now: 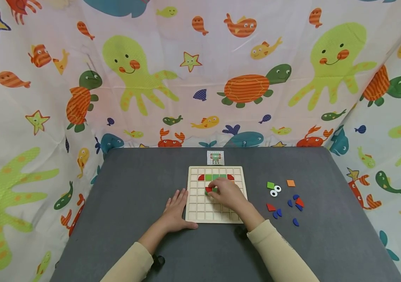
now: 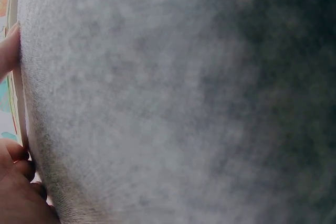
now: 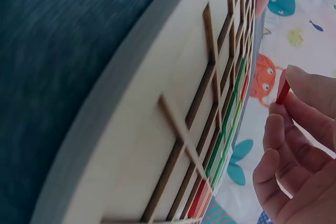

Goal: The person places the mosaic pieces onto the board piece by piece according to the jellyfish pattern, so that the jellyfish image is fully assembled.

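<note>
A pale wooden grid board (image 1: 197, 213) lies on the grey table. My right hand (image 1: 229, 194) is over its middle, pinching a small red piece (image 3: 283, 92) between thumb and index finger; the other fingers are loosely bent in the right wrist view. Along an upper row sit green squares (image 1: 209, 177), with a red rounded piece (image 1: 201, 178) at the left end and another at the right end (image 1: 230, 178). More green shows around the right fingertips, partly hidden. My left hand (image 1: 176, 213) rests with fingers spread at the board's left edge, thumb by the lower left corner.
A small pattern card (image 1: 215, 158) lies behind the board. To the right are loose pieces: a green square (image 1: 270, 185), white rings (image 1: 277, 188), an orange square (image 1: 290, 183), red pieces (image 1: 270, 207) and several blue half-rounds (image 1: 295, 222). A sea-animal curtain (image 1: 172, 78) hangs behind the table.
</note>
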Demonstrator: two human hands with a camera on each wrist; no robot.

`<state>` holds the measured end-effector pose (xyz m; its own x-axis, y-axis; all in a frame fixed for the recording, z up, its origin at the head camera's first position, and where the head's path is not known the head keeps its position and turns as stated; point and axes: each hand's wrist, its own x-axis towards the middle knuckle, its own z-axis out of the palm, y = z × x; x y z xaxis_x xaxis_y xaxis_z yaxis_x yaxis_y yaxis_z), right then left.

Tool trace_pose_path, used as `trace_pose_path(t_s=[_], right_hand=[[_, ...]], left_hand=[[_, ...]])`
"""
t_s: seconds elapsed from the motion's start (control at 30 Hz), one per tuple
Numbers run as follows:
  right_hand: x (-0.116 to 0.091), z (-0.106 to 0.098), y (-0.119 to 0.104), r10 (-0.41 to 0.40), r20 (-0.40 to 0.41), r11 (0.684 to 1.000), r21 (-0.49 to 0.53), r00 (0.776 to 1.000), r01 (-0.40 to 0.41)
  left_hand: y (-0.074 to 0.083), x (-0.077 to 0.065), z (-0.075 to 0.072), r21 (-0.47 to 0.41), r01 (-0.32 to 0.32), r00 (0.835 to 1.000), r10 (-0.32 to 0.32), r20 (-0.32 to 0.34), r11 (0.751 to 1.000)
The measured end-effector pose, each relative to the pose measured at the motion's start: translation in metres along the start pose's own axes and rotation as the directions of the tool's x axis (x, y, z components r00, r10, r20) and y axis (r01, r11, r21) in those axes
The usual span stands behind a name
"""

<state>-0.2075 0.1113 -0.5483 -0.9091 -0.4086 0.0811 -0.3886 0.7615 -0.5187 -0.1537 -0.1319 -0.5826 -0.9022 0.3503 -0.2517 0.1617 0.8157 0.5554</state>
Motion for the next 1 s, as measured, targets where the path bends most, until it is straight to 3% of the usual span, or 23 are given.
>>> trace_pose_path(t_s=[0.53,1.0], right_hand=[[0.02,0.017,-0.013,-0.026,0.06,0.998,-0.054,0.998,0.029],[0.027,0.022,-0.018,-0.036,0.076,0.981,-0.19,0.996,0.05]], left_hand=[[-0.003,0.001,0.002,0.006,-0.002,1.0,0.002,-0.002,1.0],[-0.001,0.003,0.001,0.001,0.005,1.0,-0.005,-0.004,1.0]])
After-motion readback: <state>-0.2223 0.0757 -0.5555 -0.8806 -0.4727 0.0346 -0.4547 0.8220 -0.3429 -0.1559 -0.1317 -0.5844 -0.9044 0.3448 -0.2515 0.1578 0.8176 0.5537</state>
